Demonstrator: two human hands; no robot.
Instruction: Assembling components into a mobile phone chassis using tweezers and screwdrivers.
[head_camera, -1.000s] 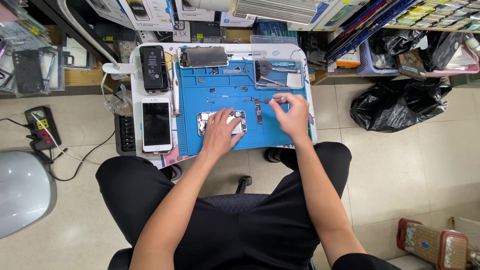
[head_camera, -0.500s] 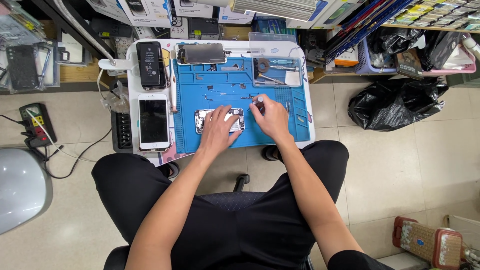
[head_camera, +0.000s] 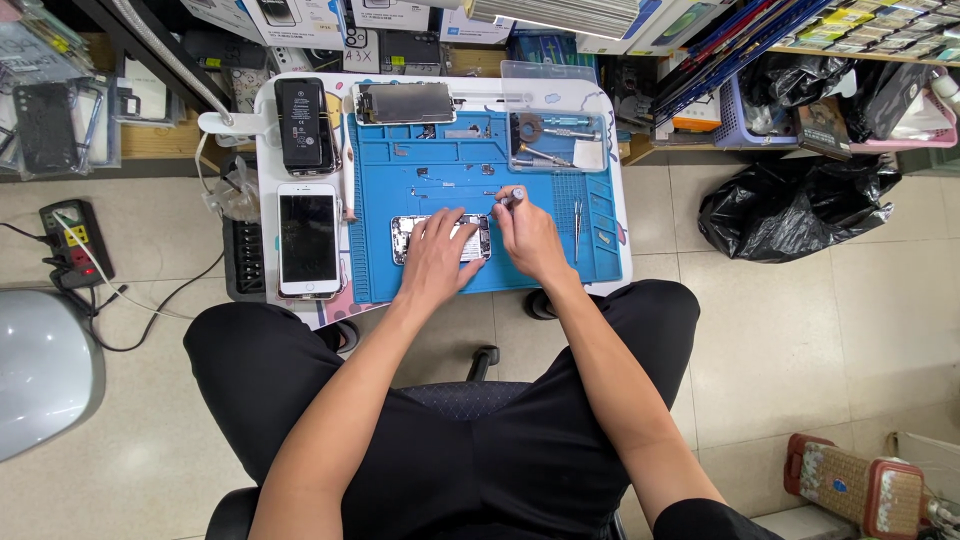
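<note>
An opened phone body (head_camera: 404, 238) lies on the blue repair mat (head_camera: 450, 170), its insides showing. My left hand (head_camera: 436, 256) rests flat on top of it and covers its middle. My right hand (head_camera: 527, 233) grips a small screwdriver (head_camera: 512, 197) with a grey handle, tip down at the phone's right end. Tweezers (head_camera: 577, 222) lie on the mat just right of that hand. Small loose parts are scattered on the mat above the phone.
A white phone (head_camera: 308, 240) and a black phone back (head_camera: 303, 122) lie left of the mat. A detached screen (head_camera: 403, 102) and a clear tool tray (head_camera: 556, 140) sit at the far edge. Black bag (head_camera: 795, 205) on the floor at right, power strip (head_camera: 70, 243) at left.
My right hand moved left from the mat's right side to the phone's right end, now holding the screwdriver upright. My left hand stayed on the phone.
</note>
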